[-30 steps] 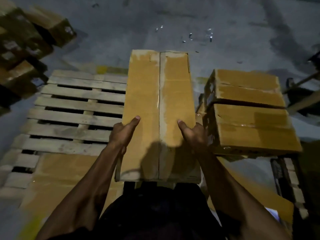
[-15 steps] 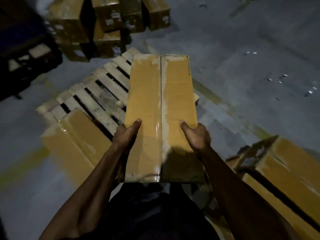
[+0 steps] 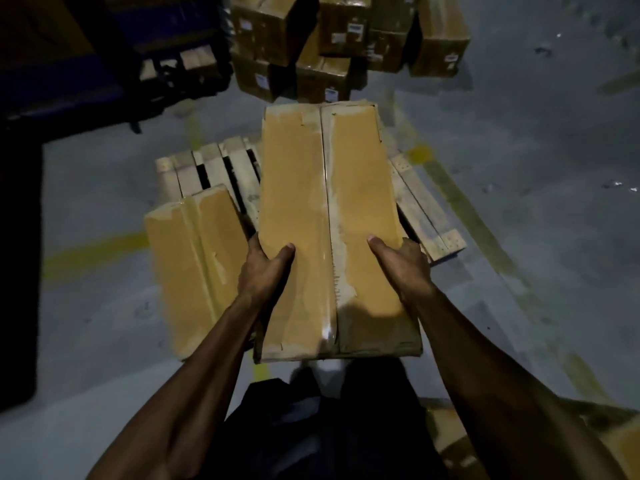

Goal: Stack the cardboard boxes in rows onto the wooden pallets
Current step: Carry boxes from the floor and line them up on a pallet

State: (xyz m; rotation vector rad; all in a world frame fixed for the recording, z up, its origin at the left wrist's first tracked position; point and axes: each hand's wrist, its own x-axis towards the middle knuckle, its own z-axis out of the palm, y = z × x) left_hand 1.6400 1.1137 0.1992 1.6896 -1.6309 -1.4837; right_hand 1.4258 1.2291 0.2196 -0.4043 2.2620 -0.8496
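Hands grip a long cardboard box from either side: the left hand clasps the left edge with its thumb laid across the top face, and the right hand clasps the right edge the same way, thumb on top, fingers wrapped down the side out of sight. The box is carried lengthwise away from the body at about waist height, its taped centre seam running straight ahead between the two thumbs. It hangs in the air above a wooden pallet that lies on the grey floor, slats showing on both sides of the box. A second box of the same kind lies flat on the pallet's left part, just beside the carried one, with its near end reaching past the pallet's edge. Beyond the pallet, a loose heap of labelled cartons stands on the floor. Faded yellow lines cross the floor around the pallet. Dark equipment fills the upper left corner, too dim to make out.
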